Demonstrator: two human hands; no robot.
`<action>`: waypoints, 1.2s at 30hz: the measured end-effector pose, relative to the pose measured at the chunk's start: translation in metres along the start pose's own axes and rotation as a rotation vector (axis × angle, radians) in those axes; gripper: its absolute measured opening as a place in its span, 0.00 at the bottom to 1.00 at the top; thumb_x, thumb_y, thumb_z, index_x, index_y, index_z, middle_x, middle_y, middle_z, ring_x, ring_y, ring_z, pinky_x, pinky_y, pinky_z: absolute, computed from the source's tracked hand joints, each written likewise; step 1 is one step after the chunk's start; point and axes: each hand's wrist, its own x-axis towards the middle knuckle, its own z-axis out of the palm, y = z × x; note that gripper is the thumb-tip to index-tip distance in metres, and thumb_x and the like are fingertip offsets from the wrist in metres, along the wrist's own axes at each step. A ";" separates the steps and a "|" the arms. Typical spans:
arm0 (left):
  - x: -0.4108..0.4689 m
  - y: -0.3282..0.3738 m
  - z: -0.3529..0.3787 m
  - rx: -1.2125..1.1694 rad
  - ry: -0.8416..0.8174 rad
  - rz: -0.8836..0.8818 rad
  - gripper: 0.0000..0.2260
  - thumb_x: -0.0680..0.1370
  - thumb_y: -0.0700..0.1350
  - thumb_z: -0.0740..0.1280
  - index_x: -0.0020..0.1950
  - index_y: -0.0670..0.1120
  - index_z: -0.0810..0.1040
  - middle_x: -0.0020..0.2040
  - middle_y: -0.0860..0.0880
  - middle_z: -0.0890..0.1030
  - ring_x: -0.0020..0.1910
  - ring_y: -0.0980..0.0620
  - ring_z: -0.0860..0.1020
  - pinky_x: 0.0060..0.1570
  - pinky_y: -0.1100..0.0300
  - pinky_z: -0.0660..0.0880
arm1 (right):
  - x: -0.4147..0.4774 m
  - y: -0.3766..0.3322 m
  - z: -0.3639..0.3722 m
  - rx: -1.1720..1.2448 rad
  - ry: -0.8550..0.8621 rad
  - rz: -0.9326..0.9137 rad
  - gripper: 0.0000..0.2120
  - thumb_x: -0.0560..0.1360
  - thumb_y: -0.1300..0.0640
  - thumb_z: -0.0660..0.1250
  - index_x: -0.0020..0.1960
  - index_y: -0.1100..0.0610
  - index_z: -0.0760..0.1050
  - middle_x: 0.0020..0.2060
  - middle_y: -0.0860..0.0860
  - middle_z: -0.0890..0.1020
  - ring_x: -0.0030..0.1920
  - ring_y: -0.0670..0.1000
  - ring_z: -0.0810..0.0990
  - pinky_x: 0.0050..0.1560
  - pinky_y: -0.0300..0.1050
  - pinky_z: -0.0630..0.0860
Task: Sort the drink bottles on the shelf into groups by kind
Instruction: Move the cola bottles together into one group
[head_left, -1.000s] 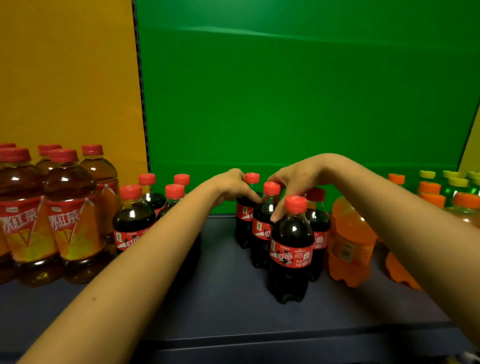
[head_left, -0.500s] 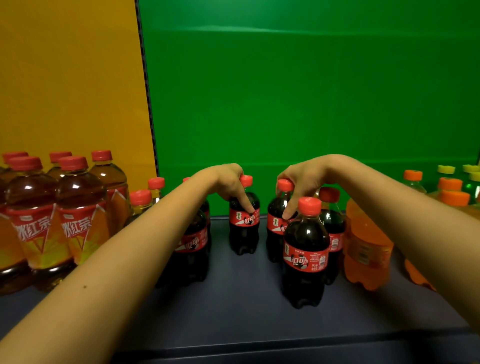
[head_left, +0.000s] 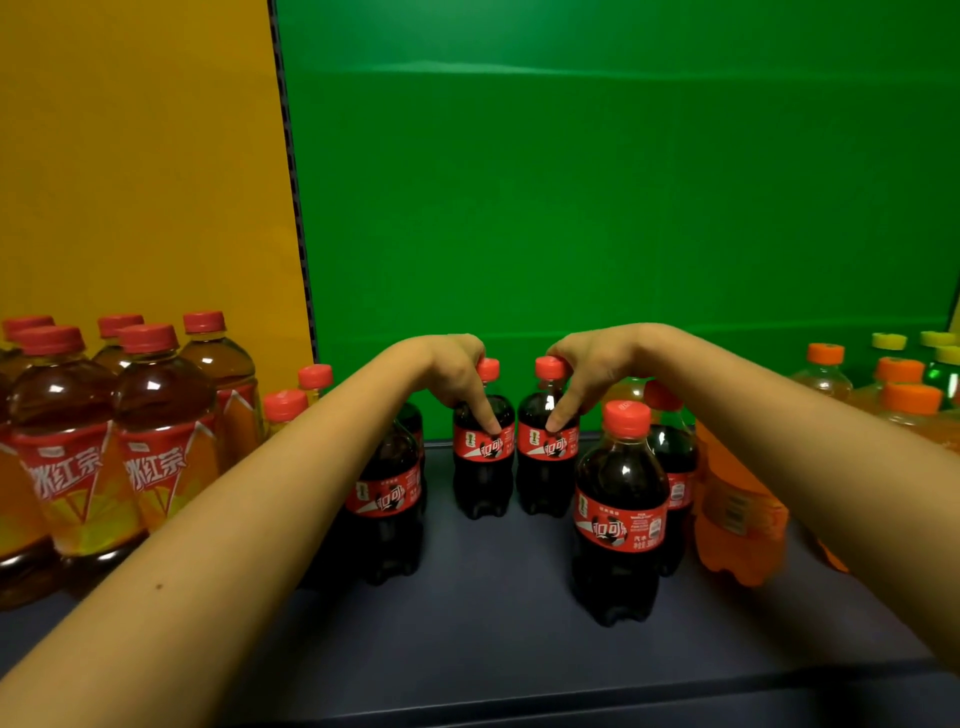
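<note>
The left hand (head_left: 451, 364) curls its fingers (head_left: 483, 413) around the neck of one upright cola bottle (head_left: 483, 467), and the right hand (head_left: 587, 364) grips a second cola bottle (head_left: 546, 467) just beside it, both full of dark drink with red caps. Nearer than the fingertips stand another cola (head_left: 621, 519) and an orange soda (head_left: 737, 514); amber tea bottles (head_left: 161, 457) cluster far left. All stand on a dark shelf (head_left: 493, 639) before a green backdrop (head_left: 623, 208) and a yellow panel (head_left: 140, 156).

It looks like a staged shop display. A dark shelf (head_left: 493, 654) carries rows of drink bottles (head_left: 156, 457), and behind the shelf stand plain green (head_left: 623, 208) and yellow backdrop panels (head_left: 135, 156).
</note>
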 end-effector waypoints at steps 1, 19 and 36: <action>0.000 0.000 0.000 0.012 -0.001 -0.003 0.29 0.66 0.47 0.76 0.61 0.36 0.71 0.52 0.46 0.74 0.49 0.47 0.73 0.48 0.59 0.71 | 0.001 -0.001 0.001 0.006 0.006 -0.008 0.27 0.64 0.54 0.77 0.58 0.62 0.72 0.54 0.55 0.79 0.54 0.57 0.79 0.59 0.54 0.76; -0.088 0.039 0.091 -0.663 0.451 0.435 0.25 0.62 0.65 0.68 0.52 0.51 0.73 0.49 0.55 0.79 0.46 0.59 0.78 0.47 0.65 0.76 | -0.096 0.041 0.020 0.149 0.600 -0.153 0.16 0.75 0.51 0.64 0.60 0.58 0.74 0.56 0.53 0.80 0.55 0.50 0.78 0.59 0.42 0.71; -0.088 0.013 0.144 -0.740 0.471 0.270 0.31 0.64 0.47 0.78 0.61 0.54 0.66 0.56 0.58 0.77 0.56 0.60 0.77 0.58 0.62 0.73 | -0.095 0.041 0.121 0.508 0.950 -0.183 0.38 0.70 0.62 0.70 0.73 0.56 0.52 0.62 0.47 0.67 0.61 0.44 0.67 0.57 0.28 0.60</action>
